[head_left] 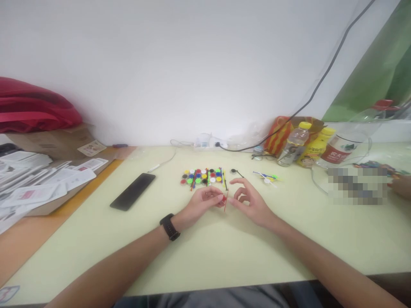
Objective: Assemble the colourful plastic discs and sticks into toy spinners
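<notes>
Fingers pinched together, my left hand [208, 200] grips a small red plastic piece with a thin stick [225, 203]. My right hand [252, 201] is just to the right of it, thumb and fingers apart, with nothing visible between them. Beyond both hands lies a cluster of coloured plastic discs [198, 181] in rows, with thin coloured sticks among them. A black disc with a stick [237, 172] lies alone to its right. Farther right is a small loose pile of blue, green, yellow and white stick pieces [267, 177].
A black phone [133, 191] lies left of the hands. Stacked papers [58, 182] cover the far left. At the back right stand a clear bottle [293, 145], a yellow bottle [316, 147] and a large bottle [345, 147]. Another person's hand [401, 186] is at the right edge.
</notes>
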{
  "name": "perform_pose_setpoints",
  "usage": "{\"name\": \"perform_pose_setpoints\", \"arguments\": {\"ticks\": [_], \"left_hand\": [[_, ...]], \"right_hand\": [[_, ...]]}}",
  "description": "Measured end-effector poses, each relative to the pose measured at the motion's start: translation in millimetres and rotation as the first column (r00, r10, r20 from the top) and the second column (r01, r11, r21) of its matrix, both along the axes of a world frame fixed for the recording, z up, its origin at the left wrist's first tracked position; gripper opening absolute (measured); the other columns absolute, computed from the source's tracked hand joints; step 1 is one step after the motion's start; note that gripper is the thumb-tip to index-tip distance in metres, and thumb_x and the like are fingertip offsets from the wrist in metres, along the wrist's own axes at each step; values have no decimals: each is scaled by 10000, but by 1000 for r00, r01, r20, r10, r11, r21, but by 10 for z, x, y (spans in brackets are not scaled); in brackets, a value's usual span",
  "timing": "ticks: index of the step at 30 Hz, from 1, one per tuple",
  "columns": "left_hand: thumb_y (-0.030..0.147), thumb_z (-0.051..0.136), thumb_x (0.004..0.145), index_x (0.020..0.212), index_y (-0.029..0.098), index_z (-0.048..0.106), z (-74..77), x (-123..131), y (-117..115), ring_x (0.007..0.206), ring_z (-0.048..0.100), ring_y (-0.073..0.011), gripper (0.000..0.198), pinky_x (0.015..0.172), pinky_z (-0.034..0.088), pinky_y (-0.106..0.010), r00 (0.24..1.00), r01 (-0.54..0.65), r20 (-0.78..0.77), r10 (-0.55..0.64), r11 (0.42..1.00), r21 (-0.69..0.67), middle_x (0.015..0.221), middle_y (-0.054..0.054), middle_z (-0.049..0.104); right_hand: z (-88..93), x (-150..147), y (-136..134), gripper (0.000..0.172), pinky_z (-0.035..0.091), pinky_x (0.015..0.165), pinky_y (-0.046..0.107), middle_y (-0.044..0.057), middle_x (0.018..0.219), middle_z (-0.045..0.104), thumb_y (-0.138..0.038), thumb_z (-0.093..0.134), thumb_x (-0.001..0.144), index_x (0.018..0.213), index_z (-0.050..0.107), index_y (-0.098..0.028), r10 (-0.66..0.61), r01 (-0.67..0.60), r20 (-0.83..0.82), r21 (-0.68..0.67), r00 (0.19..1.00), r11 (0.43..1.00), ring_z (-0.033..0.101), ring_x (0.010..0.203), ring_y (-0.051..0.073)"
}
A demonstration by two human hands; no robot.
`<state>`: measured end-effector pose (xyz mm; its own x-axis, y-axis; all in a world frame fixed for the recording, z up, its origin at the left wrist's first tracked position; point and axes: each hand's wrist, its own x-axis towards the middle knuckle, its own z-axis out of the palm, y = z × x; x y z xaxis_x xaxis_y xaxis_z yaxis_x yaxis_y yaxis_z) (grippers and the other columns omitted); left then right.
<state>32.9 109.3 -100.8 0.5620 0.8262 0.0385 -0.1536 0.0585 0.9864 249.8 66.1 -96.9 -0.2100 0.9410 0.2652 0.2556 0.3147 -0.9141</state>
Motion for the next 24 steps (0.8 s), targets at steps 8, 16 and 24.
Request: {"name": "perform_pose_setpoints", "arguments": {"ticks": [8, 16, 24], "left_hand": [[407, 830, 832, 965, 143, 721, -35, -2, 22, 855, 679, -191, 315, 800, 537, -306, 1000, -19, -12, 19, 1000, -11, 927, -84, 714], [408, 824, 838, 970, 147, 730, -16, -5, 13, 859, 678, -194, 307, 801, 532, -310, 1000, -8, 3, 8, 1000, 2, 949, -88, 722], [406, 818, 846, 958, 151, 729, 6, -5, 4, 838, 676, -187, 293, 808, 529, -306, 1000, -10, -9, 10, 1000, 7, 897, -76, 719]], "right_hand": [[-3, 27, 20, 651, 631, 768, 392, 122, 1596, 232, -449, 650, 946, 1474, 280, -363, -160, 172, -75, 201, 984, 964, 617, 1011, 201], [-44, -16, -51, 732, 572, 879, 499, 143, 1657, 154, -392, 692, 918, 1483, 226, -389, -109, 77, 60, 384, 992, 920, 581, 1139, 262], [50, 87, -31, 320, 277, 502, 237, -109, 541, 310, -541, 580, 975, 1067, 482, -251, 144, -142, 21, -70, 989, 987, 280, 485, 106]]}}
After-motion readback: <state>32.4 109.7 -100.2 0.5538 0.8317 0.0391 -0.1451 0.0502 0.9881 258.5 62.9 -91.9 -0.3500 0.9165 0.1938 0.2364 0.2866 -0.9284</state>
